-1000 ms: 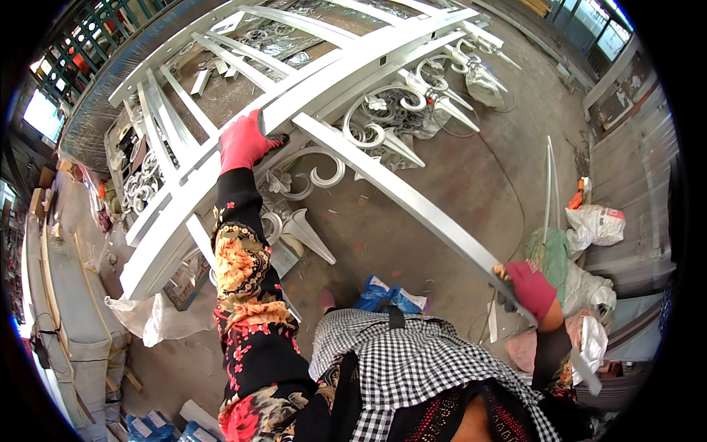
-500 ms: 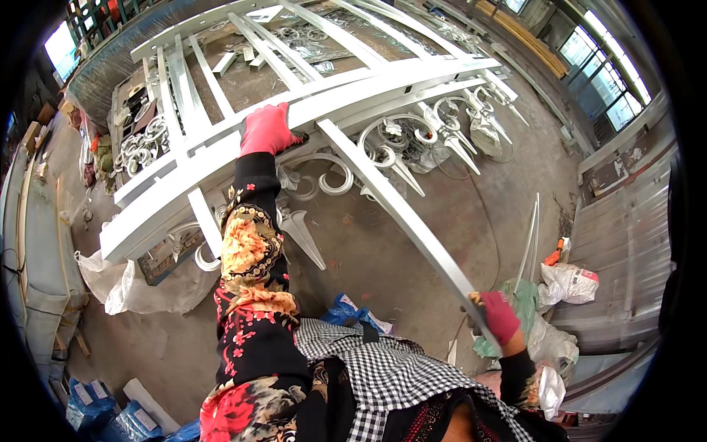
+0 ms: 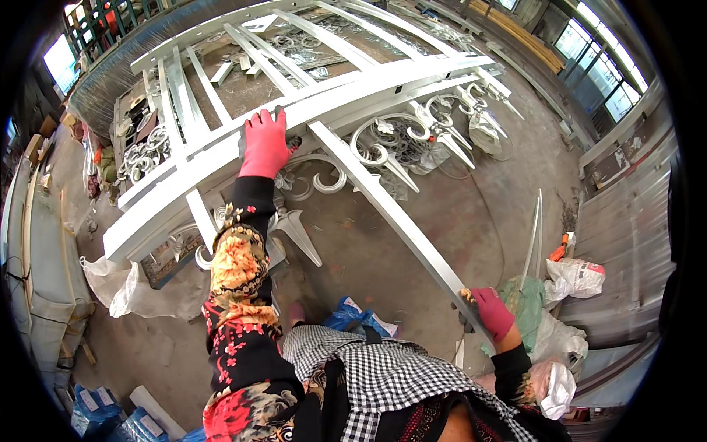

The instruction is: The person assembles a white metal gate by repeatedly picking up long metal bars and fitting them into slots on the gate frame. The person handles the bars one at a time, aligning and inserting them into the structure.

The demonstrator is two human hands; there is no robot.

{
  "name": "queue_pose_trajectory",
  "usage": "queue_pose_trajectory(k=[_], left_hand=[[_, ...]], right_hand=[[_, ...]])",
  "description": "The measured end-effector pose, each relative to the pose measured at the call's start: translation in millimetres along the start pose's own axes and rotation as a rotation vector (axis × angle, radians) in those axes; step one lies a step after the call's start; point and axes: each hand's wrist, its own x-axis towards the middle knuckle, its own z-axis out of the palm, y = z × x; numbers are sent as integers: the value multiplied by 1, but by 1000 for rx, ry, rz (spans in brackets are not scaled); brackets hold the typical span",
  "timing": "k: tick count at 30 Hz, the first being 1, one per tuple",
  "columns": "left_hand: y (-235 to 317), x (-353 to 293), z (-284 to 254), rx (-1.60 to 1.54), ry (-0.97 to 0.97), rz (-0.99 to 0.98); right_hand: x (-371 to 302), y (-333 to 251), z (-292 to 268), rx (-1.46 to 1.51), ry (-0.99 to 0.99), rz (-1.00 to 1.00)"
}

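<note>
My left hand [image 3: 266,145], in a red glove with dark fingertips, rests on a long curved white metal rail [image 3: 173,186]; its fingers are apart, the tips over the upper edge. From the rail a straight white metal bar [image 3: 387,197] slants down toward my right side. My right hand [image 3: 492,312], also gloved in red, is closed around the bar's near end. Its far end lies against the rail's near side, right of my left hand. White scrollwork with pointed spear tips [image 3: 296,234] sticks out below the rail on both sides of the bar.
Several white crossbars [image 3: 210,88] of the frame run away beyond the rail. Clear plastic sheeting [image 3: 166,291] lies at the left. Blue-wrapped packages [image 3: 96,409] are on the floor at lower left, and white and green sacks [image 3: 574,278] stand at right.
My left hand has loosened from its grip and its fingers now spread over the rail. My right hand and the bar's near end have shifted slightly left.
</note>
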Motion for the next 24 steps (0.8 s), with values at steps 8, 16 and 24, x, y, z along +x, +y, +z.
queue_pose_trajectory(k=[8,16,24], left_hand=[[14,-14,10,82,212,43],[41,-8,-5,95,121,-5],[28,3,-9,-19,33,-78]], right_hand=[[-31,-24,-17,95,-14,79],[-31,17,-25,-122,62,29],[-16,-12,-24,145,-120,233]])
